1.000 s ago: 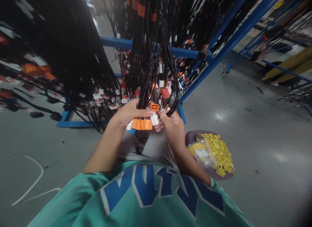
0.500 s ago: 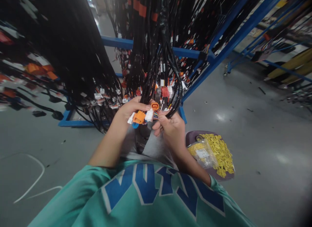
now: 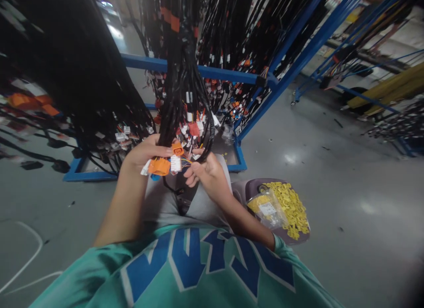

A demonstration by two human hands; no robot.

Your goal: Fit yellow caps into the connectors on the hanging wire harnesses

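Observation:
My left hand (image 3: pixel 145 154) is closed around a bunch of black taped wire branches of a wiring harness (image 3: pixel 185 74). Out of its grip stick a large orange connector (image 3: pixel 159 167), a smaller orange connector (image 3: pixel 177 149) and a white connector (image 3: pixel 176 163). Thin coloured wires (image 3: pixel 187 161) run from the white connector to my right hand (image 3: pixel 204 170), whose thumb and fingers pinch them. Just above the hands dangles a red connector (image 3: pixel 194 129) among white ones. Part of the bunch is hidden behind my left fingers.
Blue rack bars (image 3: pixel 228 74) cross behind the harness, with more hanging harnesses (image 3: pixel 79 69) at the left. On my right a dark tray (image 3: pixel 253 189) holds many yellow clips (image 3: pixel 291 206) and a plastic bag (image 3: pixel 268 208). Another blue rack (image 3: pixel 318 76) stands farther right.
Both hands and the held connectors sit farther left in view, and the whole scene has shifted left too. The white connector is now turned more upright. Both grips are kept.

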